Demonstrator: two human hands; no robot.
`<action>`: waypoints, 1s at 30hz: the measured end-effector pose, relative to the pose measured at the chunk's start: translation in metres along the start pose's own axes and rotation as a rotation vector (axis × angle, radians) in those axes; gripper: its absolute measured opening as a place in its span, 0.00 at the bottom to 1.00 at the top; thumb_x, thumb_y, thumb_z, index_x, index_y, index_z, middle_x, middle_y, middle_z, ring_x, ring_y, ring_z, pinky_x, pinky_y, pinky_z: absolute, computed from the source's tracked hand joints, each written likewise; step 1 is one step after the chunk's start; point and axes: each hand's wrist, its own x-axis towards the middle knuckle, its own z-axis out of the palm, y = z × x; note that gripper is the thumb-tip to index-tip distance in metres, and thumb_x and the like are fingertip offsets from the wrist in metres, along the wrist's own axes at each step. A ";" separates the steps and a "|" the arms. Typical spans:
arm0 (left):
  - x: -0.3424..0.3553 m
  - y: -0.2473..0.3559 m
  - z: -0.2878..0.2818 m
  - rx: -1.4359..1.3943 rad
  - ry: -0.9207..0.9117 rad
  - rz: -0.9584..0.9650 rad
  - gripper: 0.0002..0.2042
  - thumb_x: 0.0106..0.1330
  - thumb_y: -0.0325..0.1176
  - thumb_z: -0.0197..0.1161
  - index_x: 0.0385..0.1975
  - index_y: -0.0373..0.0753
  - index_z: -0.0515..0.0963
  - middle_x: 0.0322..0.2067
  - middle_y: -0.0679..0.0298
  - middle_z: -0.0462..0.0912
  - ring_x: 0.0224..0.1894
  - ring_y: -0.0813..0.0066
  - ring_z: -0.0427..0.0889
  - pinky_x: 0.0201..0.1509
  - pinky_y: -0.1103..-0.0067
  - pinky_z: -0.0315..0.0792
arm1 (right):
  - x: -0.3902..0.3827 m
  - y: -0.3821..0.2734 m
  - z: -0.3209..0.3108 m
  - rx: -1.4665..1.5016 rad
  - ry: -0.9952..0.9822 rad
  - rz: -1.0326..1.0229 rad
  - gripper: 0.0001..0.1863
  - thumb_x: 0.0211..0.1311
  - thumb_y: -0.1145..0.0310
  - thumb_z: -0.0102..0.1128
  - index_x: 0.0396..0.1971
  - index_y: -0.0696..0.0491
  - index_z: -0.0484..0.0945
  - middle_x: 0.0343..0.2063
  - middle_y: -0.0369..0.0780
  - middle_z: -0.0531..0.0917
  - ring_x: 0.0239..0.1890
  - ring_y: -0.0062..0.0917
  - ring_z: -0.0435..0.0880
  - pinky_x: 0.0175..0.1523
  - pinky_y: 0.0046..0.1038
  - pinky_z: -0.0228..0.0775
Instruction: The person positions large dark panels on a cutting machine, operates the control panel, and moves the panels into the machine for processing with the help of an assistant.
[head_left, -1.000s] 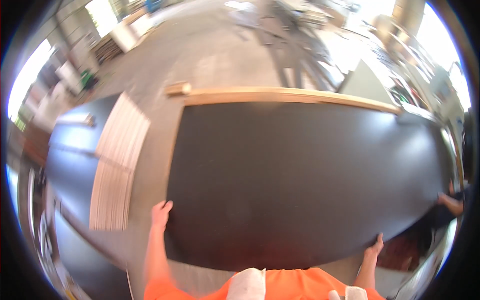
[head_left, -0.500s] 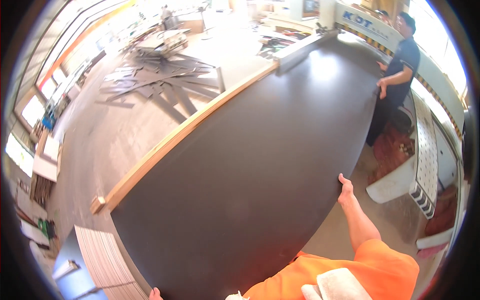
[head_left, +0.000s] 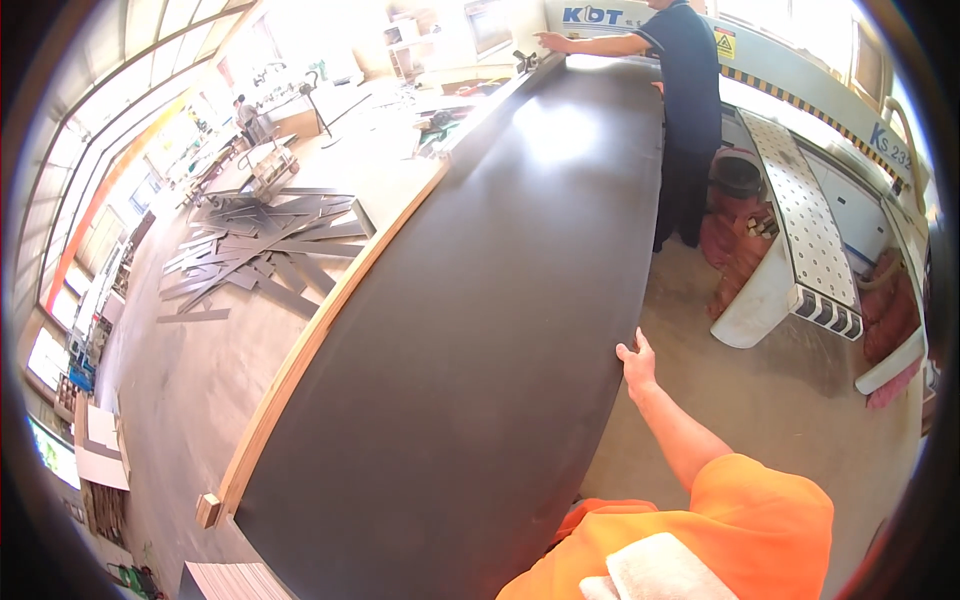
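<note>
A large dark sheet panel (head_left: 450, 330) stretches away from me, its left side along a pale wooden rail (head_left: 335, 310). My right hand (head_left: 638, 362) is at the panel's right edge, its thumb against the edge and its other fingers partly hidden. An orange sleeve covers that upper arm. My left hand is out of view. At the far end stands a co-worker in dark clothes (head_left: 692, 100), one arm reaching across the panel toward the rail's far end.
A perforated machine table (head_left: 805, 230) juts out at right, before a long beam with hazard stripes (head_left: 800, 100). Dark offcut strips (head_left: 265, 250) lie piled on the floor at left. A stack of sheets (head_left: 232, 582) stands at the lower left.
The view has shifted, and my left hand has left the picture. My right hand remains at the panel's edge. The co-worker now stretches an arm left across the far end.
</note>
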 end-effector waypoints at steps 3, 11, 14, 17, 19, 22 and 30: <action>-0.002 0.011 0.008 0.021 -0.035 0.011 0.32 0.72 0.53 0.56 0.58 0.25 0.73 0.56 0.44 0.77 0.53 0.53 0.76 0.61 0.63 0.69 | 0.007 -0.001 -0.008 0.071 -0.010 0.022 0.37 0.62 0.79 0.57 0.71 0.62 0.55 0.69 0.51 0.66 0.70 0.34 0.66 0.71 0.30 0.59; -0.010 0.020 0.015 0.026 -0.073 0.027 0.31 0.72 0.53 0.55 0.59 0.26 0.73 0.57 0.45 0.76 0.54 0.54 0.75 0.62 0.63 0.69 | 0.005 -0.019 -0.011 -0.048 -0.082 -0.061 0.32 0.58 0.83 0.58 0.64 0.70 0.65 0.58 0.50 0.79 0.58 0.31 0.79 0.63 0.27 0.69; -0.012 0.028 0.020 0.036 -0.093 0.042 0.31 0.72 0.53 0.55 0.59 0.26 0.72 0.58 0.45 0.76 0.55 0.54 0.75 0.62 0.63 0.69 | 0.021 0.001 -0.022 -0.133 -0.069 -0.153 0.30 0.56 0.83 0.59 0.62 0.71 0.67 0.54 0.48 0.81 0.54 0.29 0.81 0.60 0.26 0.72; -0.013 0.033 0.025 0.046 -0.105 0.051 0.31 0.72 0.53 0.55 0.59 0.26 0.72 0.58 0.46 0.76 0.55 0.54 0.75 0.63 0.63 0.68 | 0.018 -0.007 -0.022 -0.062 -0.133 -0.127 0.31 0.56 0.82 0.60 0.62 0.70 0.68 0.54 0.48 0.81 0.54 0.28 0.81 0.59 0.27 0.72; -0.012 0.039 0.027 0.053 -0.117 0.059 0.31 0.72 0.53 0.55 0.59 0.26 0.72 0.58 0.46 0.76 0.55 0.54 0.75 0.63 0.63 0.68 | 0.021 -0.001 -0.023 -0.053 -0.135 -0.136 0.31 0.56 0.82 0.60 0.62 0.69 0.68 0.55 0.48 0.81 0.55 0.29 0.81 0.60 0.27 0.72; -0.010 0.047 0.035 0.059 -0.143 0.074 0.31 0.72 0.53 0.55 0.60 0.27 0.71 0.58 0.46 0.76 0.56 0.54 0.75 0.63 0.63 0.68 | 0.027 0.009 -0.025 -0.041 -0.092 -0.141 0.31 0.55 0.82 0.60 0.62 0.68 0.69 0.55 0.48 0.81 0.56 0.30 0.80 0.61 0.28 0.71; -0.006 0.061 0.051 0.062 -0.192 0.105 0.31 0.72 0.52 0.54 0.60 0.27 0.71 0.59 0.47 0.75 0.57 0.54 0.74 0.64 0.63 0.68 | 0.018 0.029 -0.010 -0.050 0.048 -0.143 0.30 0.56 0.79 0.60 0.60 0.70 0.69 0.57 0.50 0.80 0.60 0.32 0.79 0.64 0.28 0.68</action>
